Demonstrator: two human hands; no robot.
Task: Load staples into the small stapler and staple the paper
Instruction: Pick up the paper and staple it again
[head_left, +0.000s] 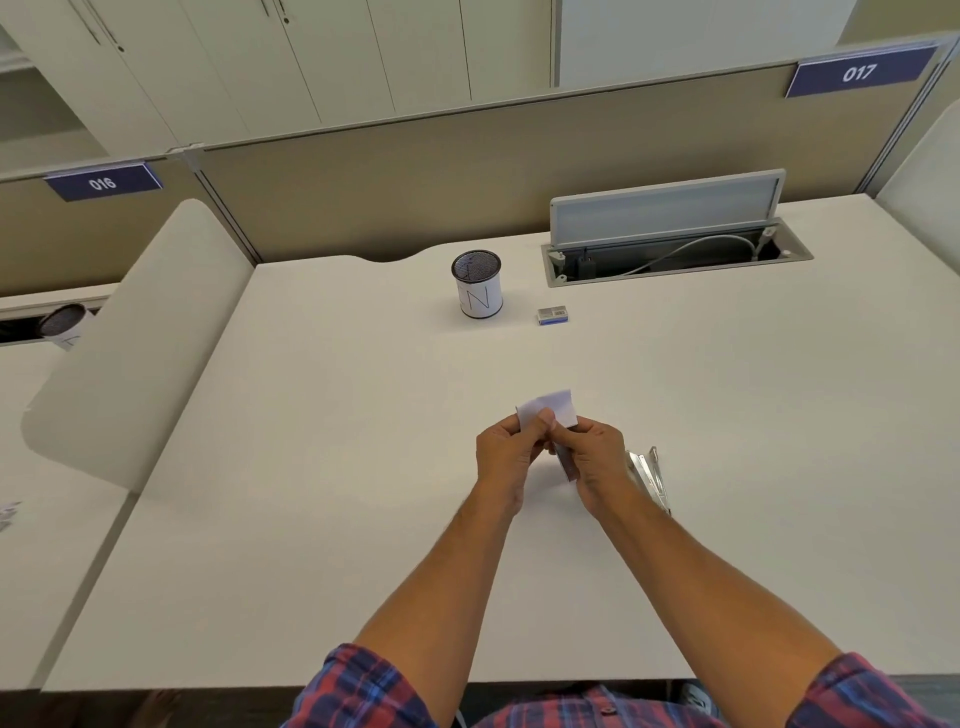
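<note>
Above the middle of the white desk, my left hand (506, 452) pinches a small folded white paper (553, 408) between thumb and fingers. My right hand (597, 460) is closed around a small dark stapler (567, 464), held close against the paper's lower edge. Only a narrow part of the stapler shows between my fingers. A small blue and grey staple box (553, 315) lies further back on the desk, apart from both hands.
A mesh pen cup (478, 285) with a white label stands behind the hands. A shiny clear plastic wrapper (649, 475) lies just right of my right wrist. An open cable hatch (675, 249) sits at the back right. A desk divider (135, 343) rises on the left.
</note>
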